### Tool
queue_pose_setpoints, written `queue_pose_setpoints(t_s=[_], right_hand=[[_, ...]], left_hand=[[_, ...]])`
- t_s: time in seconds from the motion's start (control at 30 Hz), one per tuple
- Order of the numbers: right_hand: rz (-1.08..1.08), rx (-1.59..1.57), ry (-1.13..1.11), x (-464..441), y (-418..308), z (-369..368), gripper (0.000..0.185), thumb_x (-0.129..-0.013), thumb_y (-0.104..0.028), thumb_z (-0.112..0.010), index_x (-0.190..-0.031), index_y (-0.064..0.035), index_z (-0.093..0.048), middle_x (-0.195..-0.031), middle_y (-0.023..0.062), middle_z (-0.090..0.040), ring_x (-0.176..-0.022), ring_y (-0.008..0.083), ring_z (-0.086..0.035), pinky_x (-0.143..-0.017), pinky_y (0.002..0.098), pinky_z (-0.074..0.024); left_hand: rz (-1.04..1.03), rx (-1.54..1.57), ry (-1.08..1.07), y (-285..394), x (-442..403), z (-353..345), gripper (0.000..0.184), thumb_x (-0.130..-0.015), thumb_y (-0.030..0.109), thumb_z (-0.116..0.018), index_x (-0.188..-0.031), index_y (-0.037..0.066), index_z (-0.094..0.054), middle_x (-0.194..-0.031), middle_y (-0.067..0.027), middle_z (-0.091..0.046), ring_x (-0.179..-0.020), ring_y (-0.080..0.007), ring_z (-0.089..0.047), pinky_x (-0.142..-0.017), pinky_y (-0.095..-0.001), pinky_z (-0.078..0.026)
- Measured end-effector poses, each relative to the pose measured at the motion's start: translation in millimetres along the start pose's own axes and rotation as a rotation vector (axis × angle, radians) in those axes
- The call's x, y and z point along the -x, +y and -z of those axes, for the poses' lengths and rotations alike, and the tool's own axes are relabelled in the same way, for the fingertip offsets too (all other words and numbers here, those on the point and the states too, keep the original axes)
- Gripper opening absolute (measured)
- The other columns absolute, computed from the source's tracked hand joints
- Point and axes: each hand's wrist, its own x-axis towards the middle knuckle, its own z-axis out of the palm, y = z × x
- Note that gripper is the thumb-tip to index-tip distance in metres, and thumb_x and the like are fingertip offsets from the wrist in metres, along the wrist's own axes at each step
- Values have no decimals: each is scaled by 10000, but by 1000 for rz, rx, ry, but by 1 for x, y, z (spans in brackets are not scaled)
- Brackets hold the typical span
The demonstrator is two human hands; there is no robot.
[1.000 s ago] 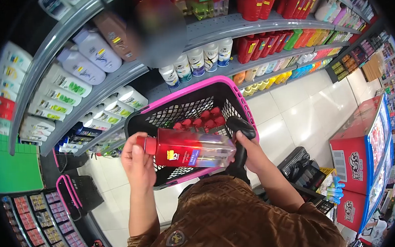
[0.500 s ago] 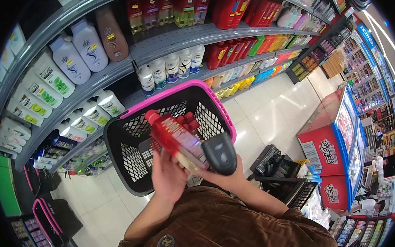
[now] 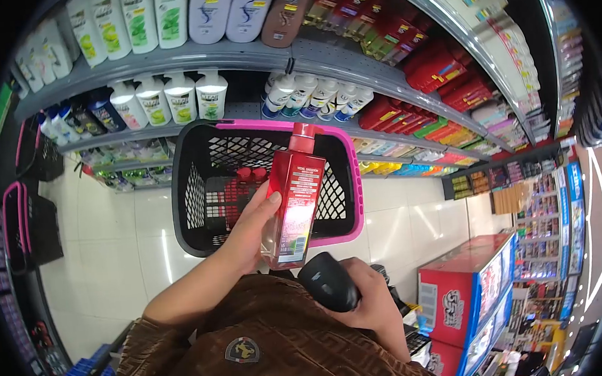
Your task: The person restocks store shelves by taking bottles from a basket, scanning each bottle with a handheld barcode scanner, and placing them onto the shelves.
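Note:
My left hand (image 3: 251,225) holds a red bottle (image 3: 300,202) with a red cap from its left side. The bottle is upright, with a printed text label and a barcode facing me. My right hand (image 3: 371,295) grips a black handheld scanner (image 3: 329,283), whose rounded head lies just below the bottle's base. Behind the bottle is a black basket with a pink rim (image 3: 354,185). Several red-capped items (image 3: 245,176) lie inside the basket, partly hidden by the bottle and my left hand.
Shelves (image 3: 238,62) of shampoo bottles curve across the top and right. Black baskets with pink handles (image 3: 21,226) are at the far left. A red and blue freezer (image 3: 459,295) stands at the lower right, and tiled floor (image 3: 110,227) shows around the basket.
The view has turned. The bottle has moved from lying tilted over the basket to upright, its text and barcode side now facing me. The scanner has moved from beside the bottle to below its base.

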Motion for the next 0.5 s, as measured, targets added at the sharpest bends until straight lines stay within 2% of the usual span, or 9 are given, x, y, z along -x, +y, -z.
queue_pose_setpoints(t_s=[0.03, 0.17, 0.23, 0.33, 0.5], right_hand=[[95, 13, -4, 0, 8, -1, 511, -696, -203, -914, -1095, -2, -666, -979, 174, -698, -837, 374, -712, -743, 402, -569], [98, 69, 4, -1, 12, -4, 494, -686, -244, -939, -1014, 11, -672, -892, 157, -703, -756, 352, -714, -681, 379, -568], [68, 56, 117, 0, 16, -7, 505, -672, -309, -959, -930, 8, -663, -790, 129, -694, -674, 335, -705, -620, 368, -559], [60, 94, 99, 1, 17, -3, 498, -671, -344, -963, -864, -10, -648, -750, 121, -684, -652, 328, -700, -598, 375, -550], [94, 104, 77, -2, 24, -2, 517, -657, -364, -969, -869, -19, -648, -722, 115, -669, -632, 331, -690, -585, 380, -544]], left_hand=[[-4, 3, 7, 1, 2, 0, 570, -1079, 358, -504, -1572, 122, -343, -1377, -63, -588, -1231, -172, -600, -1018, -359, -507], [-18, -9, -19, 5, 5, 2, 572, -1084, 300, -526, -1585, 116, -321, -1437, -80, -543, -1275, -179, -569, -1044, -365, -488], [-28, -19, -48, 4, 6, 2, 547, -1079, 278, -537, -1562, 98, -353, -1429, -79, -550, -1274, -167, -567, -1053, -350, -479], [-33, -30, -68, 2, 7, 1, 528, -1078, 276, -540, -1543, 88, -377, -1415, -75, -563, -1265, -154, -570, -1060, -340, -470], [-22, -50, -47, -2, 5, -5, 555, -1076, 288, -522, -1561, 81, -351, -1420, -74, -562, -1263, -157, -572, -1058, -349, -476]])
